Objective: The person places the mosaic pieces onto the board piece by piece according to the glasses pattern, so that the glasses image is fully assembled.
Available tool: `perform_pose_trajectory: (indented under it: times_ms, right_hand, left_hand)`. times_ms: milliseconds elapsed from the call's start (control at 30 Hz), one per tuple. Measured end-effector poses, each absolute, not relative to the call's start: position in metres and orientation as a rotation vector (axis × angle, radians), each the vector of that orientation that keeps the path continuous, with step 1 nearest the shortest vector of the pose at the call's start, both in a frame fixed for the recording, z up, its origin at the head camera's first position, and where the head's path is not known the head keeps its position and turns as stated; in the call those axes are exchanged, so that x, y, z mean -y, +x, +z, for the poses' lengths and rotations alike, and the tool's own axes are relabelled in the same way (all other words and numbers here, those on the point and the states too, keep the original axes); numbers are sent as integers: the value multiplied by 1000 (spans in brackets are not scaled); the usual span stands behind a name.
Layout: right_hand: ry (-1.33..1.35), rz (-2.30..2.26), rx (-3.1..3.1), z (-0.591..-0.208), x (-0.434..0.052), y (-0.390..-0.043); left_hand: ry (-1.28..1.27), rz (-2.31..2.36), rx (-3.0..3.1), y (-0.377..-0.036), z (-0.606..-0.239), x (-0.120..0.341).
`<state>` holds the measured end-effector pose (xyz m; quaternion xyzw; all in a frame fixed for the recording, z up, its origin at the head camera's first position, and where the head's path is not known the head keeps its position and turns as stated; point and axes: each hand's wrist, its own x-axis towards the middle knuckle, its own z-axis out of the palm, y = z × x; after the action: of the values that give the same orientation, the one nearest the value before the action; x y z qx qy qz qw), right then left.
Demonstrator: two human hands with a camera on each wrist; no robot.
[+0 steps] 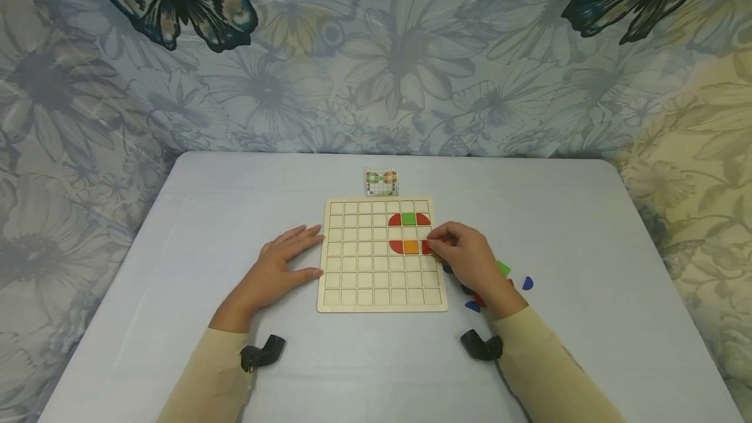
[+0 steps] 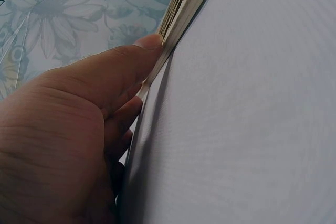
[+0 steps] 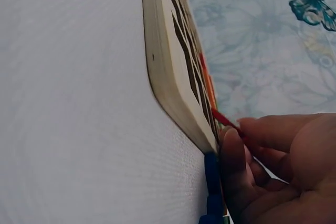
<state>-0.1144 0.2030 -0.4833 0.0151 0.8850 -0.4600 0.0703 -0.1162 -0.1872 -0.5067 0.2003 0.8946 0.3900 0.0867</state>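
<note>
in the head view, our left hand touches the pale, wood-look grid board at nine o'clock, thumb spread from straight fingers; our right hand, at three o'clock, pinches a flat red piece beside an orange square. we'd do best squaring its straight edge to the cell, then lowering it level.

in the left wrist view, our thumb meets the board's smooth edge.

in the right wrist view, we pinch the piece tilted at the raised grid; glossless blue pieces sit toward six o'clock.

A staged booth, judging by the butterfly-print backdrop walling in the white table
</note>
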Motion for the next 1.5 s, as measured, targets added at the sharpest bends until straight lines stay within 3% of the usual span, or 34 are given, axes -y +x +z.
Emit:
perform_pose_trajectory:
  times_ms: [1500]
  right_hand:
    - [60, -1516, -2613, -483, -204, -111]
  left_hand:
    - [589, 1157, -2667, -116, -507, 187]
